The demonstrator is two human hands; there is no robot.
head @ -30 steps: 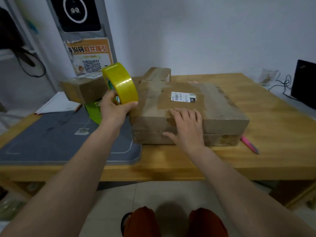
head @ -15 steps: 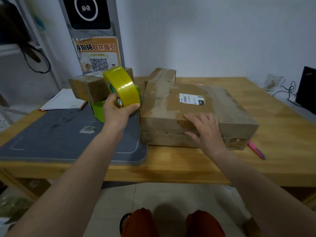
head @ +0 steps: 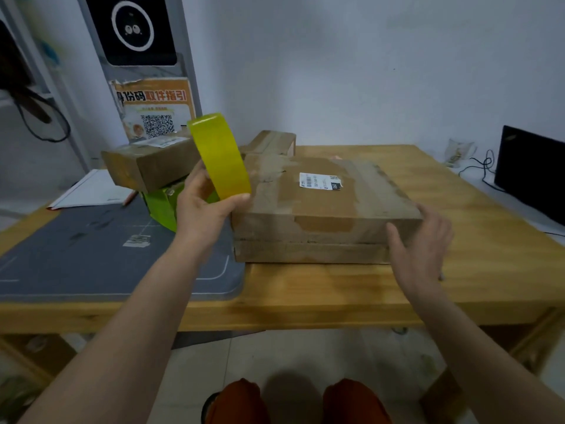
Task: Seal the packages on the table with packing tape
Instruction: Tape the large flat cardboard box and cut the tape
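Three boxes are seen on the desk (head: 458, 270): a big box (head: 321, 215) in front, two smaller behind. One tape roll (head: 218, 156) is held upright in the left hand (head: 204, 206), thumb and fingers curled on it. The right hand (head: 419, 246), fingers straight, is laid against the big box's near right corner.

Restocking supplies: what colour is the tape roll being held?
Yellow tape roll, gripped by the left hand; head view.
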